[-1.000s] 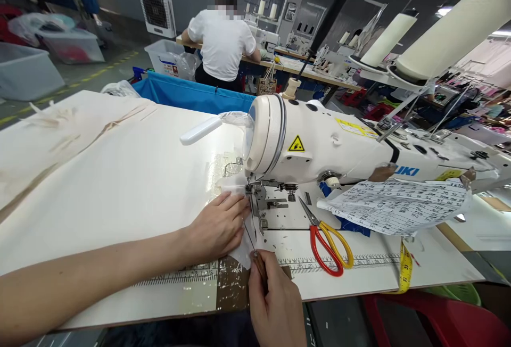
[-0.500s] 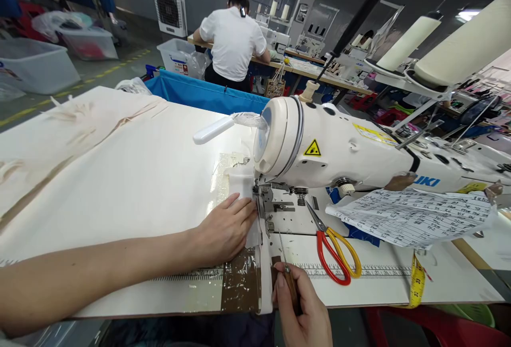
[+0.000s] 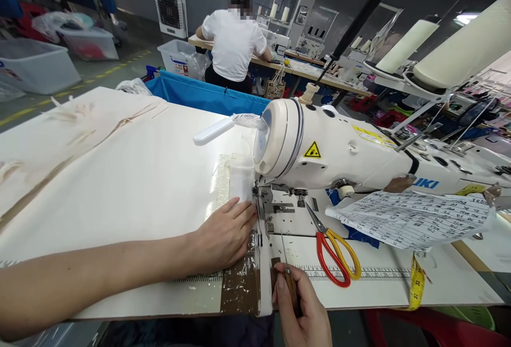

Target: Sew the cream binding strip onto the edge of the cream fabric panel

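Single head cam, above and behind both hands, facing forward-down, close on the sewing machine (image 3: 303, 142) beyond them.

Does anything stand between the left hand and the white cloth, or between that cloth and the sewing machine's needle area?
Nothing visible does: the left hand rests on the white cloth, which reaches the needle area. The pointed tool in the right hand and the scissors are off to the right.

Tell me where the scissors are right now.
In the head view, the scissors lie right of the sewing machine's needle area, beyond the right hand, between it and the handwritten paper.
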`<state>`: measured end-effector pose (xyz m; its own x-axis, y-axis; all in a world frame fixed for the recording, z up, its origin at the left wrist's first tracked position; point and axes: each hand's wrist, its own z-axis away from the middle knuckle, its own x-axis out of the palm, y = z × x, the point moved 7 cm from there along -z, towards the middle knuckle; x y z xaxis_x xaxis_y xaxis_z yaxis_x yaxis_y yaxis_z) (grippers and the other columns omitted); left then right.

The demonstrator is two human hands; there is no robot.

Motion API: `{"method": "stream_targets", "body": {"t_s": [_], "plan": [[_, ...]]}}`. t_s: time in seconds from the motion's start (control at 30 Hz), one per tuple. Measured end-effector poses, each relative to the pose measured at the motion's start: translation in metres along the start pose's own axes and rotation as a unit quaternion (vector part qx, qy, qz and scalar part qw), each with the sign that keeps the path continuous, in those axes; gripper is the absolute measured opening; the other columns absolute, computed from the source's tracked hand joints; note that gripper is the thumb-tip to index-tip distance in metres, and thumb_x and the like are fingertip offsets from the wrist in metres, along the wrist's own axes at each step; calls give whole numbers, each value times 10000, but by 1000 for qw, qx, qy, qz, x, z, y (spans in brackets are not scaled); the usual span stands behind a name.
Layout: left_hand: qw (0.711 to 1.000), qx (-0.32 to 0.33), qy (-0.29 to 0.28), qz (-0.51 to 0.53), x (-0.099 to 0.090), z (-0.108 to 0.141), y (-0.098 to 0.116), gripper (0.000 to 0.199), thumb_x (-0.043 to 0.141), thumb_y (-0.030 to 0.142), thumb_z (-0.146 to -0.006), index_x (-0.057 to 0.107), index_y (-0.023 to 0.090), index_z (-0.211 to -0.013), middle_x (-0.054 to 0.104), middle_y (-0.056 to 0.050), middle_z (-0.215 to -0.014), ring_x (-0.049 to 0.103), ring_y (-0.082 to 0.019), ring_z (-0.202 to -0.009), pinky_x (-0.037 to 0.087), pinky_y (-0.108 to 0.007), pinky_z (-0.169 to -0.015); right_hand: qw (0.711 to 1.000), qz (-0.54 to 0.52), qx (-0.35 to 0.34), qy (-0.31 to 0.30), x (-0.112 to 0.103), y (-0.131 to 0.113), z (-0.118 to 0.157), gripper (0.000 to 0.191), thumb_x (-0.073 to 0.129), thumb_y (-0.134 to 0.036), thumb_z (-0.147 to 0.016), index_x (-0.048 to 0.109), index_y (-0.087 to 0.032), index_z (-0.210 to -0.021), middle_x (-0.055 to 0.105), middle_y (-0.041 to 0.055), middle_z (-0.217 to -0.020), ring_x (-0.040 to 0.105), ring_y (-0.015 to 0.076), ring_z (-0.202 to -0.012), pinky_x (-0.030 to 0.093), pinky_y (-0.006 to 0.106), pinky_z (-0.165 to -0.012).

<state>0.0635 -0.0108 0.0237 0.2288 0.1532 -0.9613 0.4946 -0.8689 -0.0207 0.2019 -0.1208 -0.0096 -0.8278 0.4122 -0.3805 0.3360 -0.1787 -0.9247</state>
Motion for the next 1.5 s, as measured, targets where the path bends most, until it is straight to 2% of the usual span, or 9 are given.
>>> {"method": "stream_targets", "body": {"t_s": [0.13,0.3,0.37,0.5,0.6,0.73,0.83,1.0,1.5], "plan": [[1000,2,3,-6,-1,0,1,439,443,270,-942,576,27,-1283,574,-195,-1336,501,-309,-1243,324,-452,-1110,1000,25,0,4,-1,7,1,447,548,-592,-900,688,-193,-1047,682,18,-674,653,168,-583,559,215,-580],[1000,-1,9,-8,1,0,-1,440,448,274,-941,574,27,-1283,572,-190,-1345,500,-303,-1250,316,-450,-1118,998,26,-3,53,-5,7,3,478,556,-587,-909,669,-203,-1172,748,111,-1120,723,227,-999,590,237,-791],[1000,-4,10,-9,2,0,-3,453,444,281,-943,564,23,-1296,564,-190,-1359,497,-304,-1257,313,-454,-1120,998,34,-7,59,-4,4,4,512,531,-566,-936,618,-191,-1272,736,126,-1150,717,230,-1033,592,245,-801],[1000,-10,-4,-8,6,-2,-8,476,428,301,-950,551,13,-1309,553,-195,-1372,493,-308,-1263,314,-459,-1118,993,86,-43,71,-2,-8,3,454,504,-511,-970,615,-172,-1252,741,144,-1099,735,221,-971,594,214,-699],[1000,-22,-8,-6,6,-6,-14,452,424,290,-956,551,27,-1300,558,-187,-1358,496,-300,-1246,326,-451,-1102,984,95,-141,43,10,-26,-2,292,493,-412,-990,647,-183,-1083,736,132,-1020,733,199,-867,577,209,-643],[999,-38,-10,22,5,-10,-22,397,434,250,-950,561,39,-1261,591,-172,-1245,535,-276,-1123,411,-408,-988,943,126,-308,-25,34,-55,-10,200,439,-247,-1001,608,-193,-1094,703,88,-935,701,178,-838,558,240,-686],[998,-40,-17,46,6,-13,-27,390,468,222,-927,559,18,-1247,598,-171,-1177,546,-276,-1063,438,-402,-935,902,187,-387,-29,47,-68,-16,209,413,-184,-999,596,-166,-1100,692,79,-883,697,164,-776,533,217,-610],[996,-39,-17,77,8,-15,-30,360,452,202,-937,574,17,-1221,593,-189,-1196,537,-292,-1106,460,-412,-914,867,287,-408,0,58,-73,-24,289,341,-200,-1020,619,-134,-1065,685,71,-812,678,150,-627,463,212,-463],[996,-48,-4,77,10,-16,-40,382,460,211,-919,579,50,-1243,592,-176,-1227,543,-288,-1116,475,-425,-925,789,457,-404,77,76,-76,-25,409,243,-167,-1030,643,-104,-1086,730,93,-841,697,161,-542,435,249,-414]]}}
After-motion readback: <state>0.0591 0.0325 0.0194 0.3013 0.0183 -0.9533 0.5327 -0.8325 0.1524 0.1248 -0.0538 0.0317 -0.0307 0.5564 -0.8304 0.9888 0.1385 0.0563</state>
